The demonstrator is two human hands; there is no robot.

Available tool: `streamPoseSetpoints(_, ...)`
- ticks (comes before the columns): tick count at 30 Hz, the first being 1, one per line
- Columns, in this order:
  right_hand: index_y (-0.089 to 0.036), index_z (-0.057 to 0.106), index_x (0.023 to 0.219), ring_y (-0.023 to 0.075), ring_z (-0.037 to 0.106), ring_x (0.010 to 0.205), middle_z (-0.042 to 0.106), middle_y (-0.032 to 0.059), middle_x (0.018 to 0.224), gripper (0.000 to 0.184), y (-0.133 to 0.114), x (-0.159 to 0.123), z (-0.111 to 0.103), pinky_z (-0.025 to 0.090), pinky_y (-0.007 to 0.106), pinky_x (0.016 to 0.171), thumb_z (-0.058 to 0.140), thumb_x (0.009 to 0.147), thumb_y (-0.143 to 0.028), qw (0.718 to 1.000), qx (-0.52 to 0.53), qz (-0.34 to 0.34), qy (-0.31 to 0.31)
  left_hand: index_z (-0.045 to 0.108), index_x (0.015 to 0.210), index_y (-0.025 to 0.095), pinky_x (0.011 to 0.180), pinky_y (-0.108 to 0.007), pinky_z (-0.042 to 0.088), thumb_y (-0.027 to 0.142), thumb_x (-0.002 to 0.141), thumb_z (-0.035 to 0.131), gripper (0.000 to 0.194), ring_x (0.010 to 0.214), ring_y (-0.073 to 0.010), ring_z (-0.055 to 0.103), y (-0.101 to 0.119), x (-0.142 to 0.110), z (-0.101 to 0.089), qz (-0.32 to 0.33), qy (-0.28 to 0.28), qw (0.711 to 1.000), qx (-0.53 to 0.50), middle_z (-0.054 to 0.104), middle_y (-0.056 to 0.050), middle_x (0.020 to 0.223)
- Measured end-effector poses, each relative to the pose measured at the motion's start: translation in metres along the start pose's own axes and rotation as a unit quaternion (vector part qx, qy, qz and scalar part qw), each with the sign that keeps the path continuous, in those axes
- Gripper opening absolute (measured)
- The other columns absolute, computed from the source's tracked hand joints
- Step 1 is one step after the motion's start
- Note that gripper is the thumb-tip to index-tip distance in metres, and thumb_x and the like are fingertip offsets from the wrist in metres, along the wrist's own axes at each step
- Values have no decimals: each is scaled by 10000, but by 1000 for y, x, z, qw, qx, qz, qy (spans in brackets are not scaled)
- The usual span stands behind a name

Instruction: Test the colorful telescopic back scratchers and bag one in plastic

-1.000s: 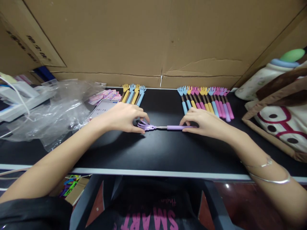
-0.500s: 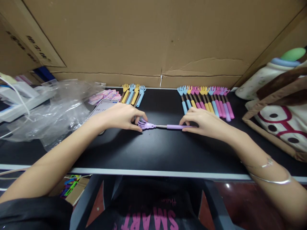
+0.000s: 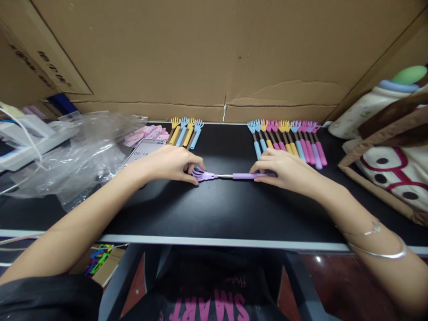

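Observation:
A purple back scratcher (image 3: 247, 176) lies level just over the black tabletop, its claw head to the left and a short stretch of metal rod showing before the handle. My left hand (image 3: 174, 164) pinches the claw head between thumb and fingers. On the handle's right part, my right hand (image 3: 279, 169) has its thumb and fingers closed. Behind my right hand stands a row of back scratchers (image 3: 289, 142) in blue, yellow, pink and purple. A smaller group of yellow and blue back scratchers (image 3: 186, 133) lies beyond my left hand.
A phone (image 3: 147, 147) showing a timer lies partly under my left wrist, beside pink packets (image 3: 152, 133). Crumpled clear plastic bags (image 3: 90, 156) spread across the left. At right are a bottle (image 3: 371, 107) and a bag (image 3: 397, 165). Cardboard (image 3: 214, 58) walls the back.
Almost nothing has moved. Both hands keep the purple back scratcher in the same place.

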State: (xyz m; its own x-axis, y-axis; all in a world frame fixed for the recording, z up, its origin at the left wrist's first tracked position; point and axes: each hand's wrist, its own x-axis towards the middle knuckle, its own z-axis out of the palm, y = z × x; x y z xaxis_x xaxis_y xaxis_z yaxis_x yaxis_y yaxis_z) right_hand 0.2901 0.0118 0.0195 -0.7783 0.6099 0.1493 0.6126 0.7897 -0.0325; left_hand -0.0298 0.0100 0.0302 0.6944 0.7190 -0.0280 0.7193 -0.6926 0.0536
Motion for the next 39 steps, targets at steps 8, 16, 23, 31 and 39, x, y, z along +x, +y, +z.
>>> streamPoseSetpoints(8, -243, 672, 928, 208, 504, 837, 623, 54, 791, 257, 0, 0, 1, 370, 319, 694, 504, 905, -435, 1000, 8, 0, -3, 645, 1053, 328, 513, -198, 281, 483, 802, 628, 295, 668, -122, 621, -1, 0, 1, -4, 4, 1000, 5, 680, 62, 748)
streamPoseSetpoints(16, -237, 666, 931, 199, 496, 829, 614, 48, 801, 253, 0, -1, 1, 375, 312, 694, 505, 903, -429, 1000, 19, 4, -4, 614, 1085, 346, 538, -195, 294, 520, 799, 618, 335, 703, -122, 612, -1, 2, -3, -29, -44, 999, -12, 669, 77, 785)
streamPoseSetpoints(23, -236, 665, 936, 203, 500, 839, 623, 49, 815, 249, -1, -1, 0, 385, 316, 697, 508, 902, -426, 1000, 18, 2, -9, 608, 1080, 349, 542, -195, 299, 518, 798, 626, 329, 707, -126, 609, -2, 2, -2, -30, -44, 998, -17, 664, 81, 788)
streamPoseSetpoints(31, -232, 663, 928, 207, 502, 849, 630, 52, 827, 233, 0, 0, 1, 392, 317, 698, 520, 898, -414, 1000, 11, -1, -5, 606, 1094, 336, 548, -198, 299, 513, 808, 613, 337, 692, -129, 607, -2, 2, -1, -28, -49, 998, -22, 667, 69, 787)
streamPoseSetpoints(39, -231, 656, 949, 201, 507, 821, 603, 56, 835, 224, -2, -1, 2, 397, 310, 679, 527, 891, -405, 1000, 10, 15, -12, 601, 1093, 341, 553, -196, 299, 503, 803, 624, 333, 701, -129, 602, -1, 2, -1, -31, -48, 998, -21, 661, 75, 789)
